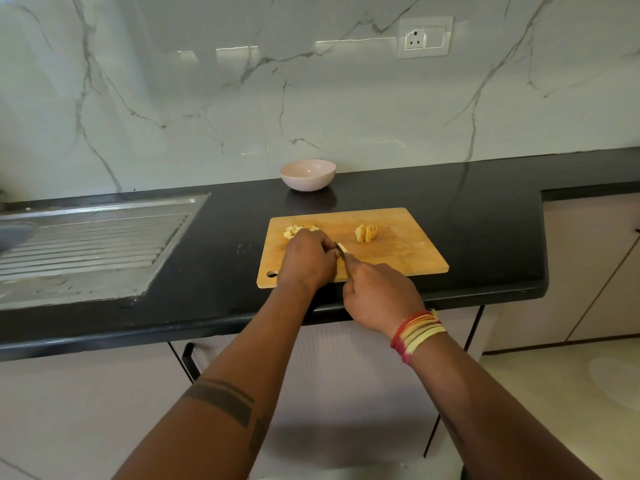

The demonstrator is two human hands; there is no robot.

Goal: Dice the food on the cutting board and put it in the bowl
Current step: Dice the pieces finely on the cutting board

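Count: one rectangular wooden cutting board (pixel 398 251), one pale pink round bowl (pixel 308 174), one knife (pixel 343 256), two hands, and two separate heaps of pale yellow food plus one piece under the blade.
Left hand: the left hand (pixel 306 259) lies knuckles-up on the board's near left part, fingers curled down onto a small pale piece of food (pixel 342 246) that peeks out beside them.
Right hand: the right hand (pixel 379 296) is clenched around the knife's handle at the board's near edge, blade angled forward towards the left fingers; a band of red, orange and yellow threads (pixel 417 336) circles its wrist.
Food: a heap of cut cubes (pixel 294 231) sits at the board's far left, just beyond the left hand; a fanned row of slices (pixel 366 233) stands well apart, towards the far middle.
Bowl: upright on the glossy black countertop (pixel 485 216), beyond the board near the marble-patterned wall (pixel 207 98); nothing shows inside it.
Sink side: a ribbed steel drainboard (pixel 90 244) lies to the left.
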